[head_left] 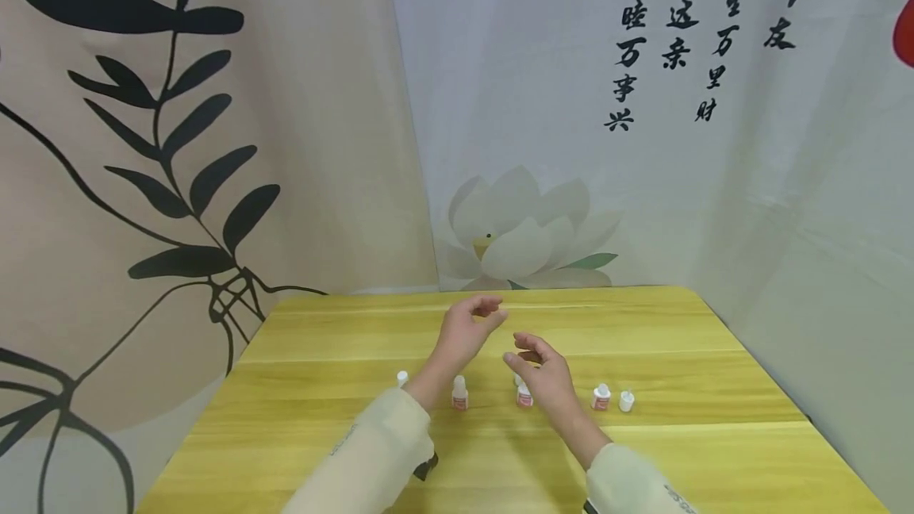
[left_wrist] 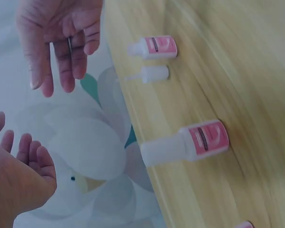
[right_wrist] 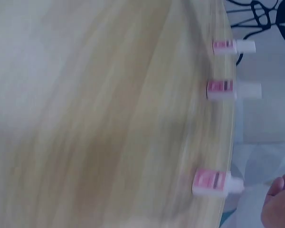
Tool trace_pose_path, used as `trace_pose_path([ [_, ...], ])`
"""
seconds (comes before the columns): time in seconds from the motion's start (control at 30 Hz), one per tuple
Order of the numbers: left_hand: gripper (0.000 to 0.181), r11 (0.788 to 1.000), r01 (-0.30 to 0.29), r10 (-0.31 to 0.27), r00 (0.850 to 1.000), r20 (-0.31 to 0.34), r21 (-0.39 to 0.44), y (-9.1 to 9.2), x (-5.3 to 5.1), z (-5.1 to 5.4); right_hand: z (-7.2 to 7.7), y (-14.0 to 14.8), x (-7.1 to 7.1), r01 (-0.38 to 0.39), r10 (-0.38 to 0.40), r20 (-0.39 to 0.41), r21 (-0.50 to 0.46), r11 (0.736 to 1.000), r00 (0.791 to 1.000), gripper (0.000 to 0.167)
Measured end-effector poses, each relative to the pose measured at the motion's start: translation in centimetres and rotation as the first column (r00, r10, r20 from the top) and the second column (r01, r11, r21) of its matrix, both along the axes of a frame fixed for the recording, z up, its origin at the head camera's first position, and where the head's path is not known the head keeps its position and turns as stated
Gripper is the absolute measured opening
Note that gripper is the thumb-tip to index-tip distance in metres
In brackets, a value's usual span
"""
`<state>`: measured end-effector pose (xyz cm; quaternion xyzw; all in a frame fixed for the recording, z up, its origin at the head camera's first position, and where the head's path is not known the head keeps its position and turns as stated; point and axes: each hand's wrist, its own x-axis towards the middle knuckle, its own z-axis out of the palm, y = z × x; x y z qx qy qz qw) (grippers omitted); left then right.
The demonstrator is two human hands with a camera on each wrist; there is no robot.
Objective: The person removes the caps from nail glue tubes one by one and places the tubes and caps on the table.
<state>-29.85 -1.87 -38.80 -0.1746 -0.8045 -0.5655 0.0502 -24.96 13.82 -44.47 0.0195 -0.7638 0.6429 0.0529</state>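
Note:
My left hand (head_left: 467, 331) is raised over the table's far part, fingers loosely bent, holding nothing. My right hand (head_left: 546, 371) hovers to its right, also with nothing in it. The hands are apart, palms roughly facing each other. Below them stands a row of small white bottles with pink labels. One capped bottle (head_left: 460, 393) is by the left forearm. Beside the right hand stands an uncapped bottle (head_left: 524, 395), with a white cap (left_wrist: 155, 74) upright next to it. Further right are another bottle (head_left: 601, 397) and a second upright white cap (head_left: 627, 400).
Another capped bottle (right_wrist: 232, 46) stands at the row's left end, mostly hidden by the left forearm in the head view. The wooden table (head_left: 321, 419) ends at a hanging cloth (head_left: 343, 141) printed with leaves, a lotus and writing.

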Motion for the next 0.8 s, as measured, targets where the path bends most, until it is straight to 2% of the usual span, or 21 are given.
trace_pose_path([
  [0.2,0.033,1.0,-0.029,0.029,0.999,0.023,0.004,-2.0,0.2,-0.3,-0.9,-2.2,0.8,-0.075,0.075,-0.018,-0.017,0.997,0.997,0.047],
  [0.4,0.029,0.997,-0.071,0.07,0.997,0.044,0.009,-3.4,0.6,-0.8,-1.8,-3.6,1.2,-0.094,0.094,-0.031,0.001,0.996,0.995,0.047],
  [0.67,0.03,0.997,-0.079,0.079,0.995,0.059,0.007,-4.7,1.1,-2.6,-2.9,-5.0,2.2,-0.136,0.136,0.005,0.025,0.99,0.991,0.054],
  [0.8,0.031,0.997,-0.08,0.08,0.993,0.083,-0.001,-5.1,1.3,-3.5,-3.5,-5.6,2.4,-0.127,0.125,0.04,0.036,0.991,0.991,0.06],
])
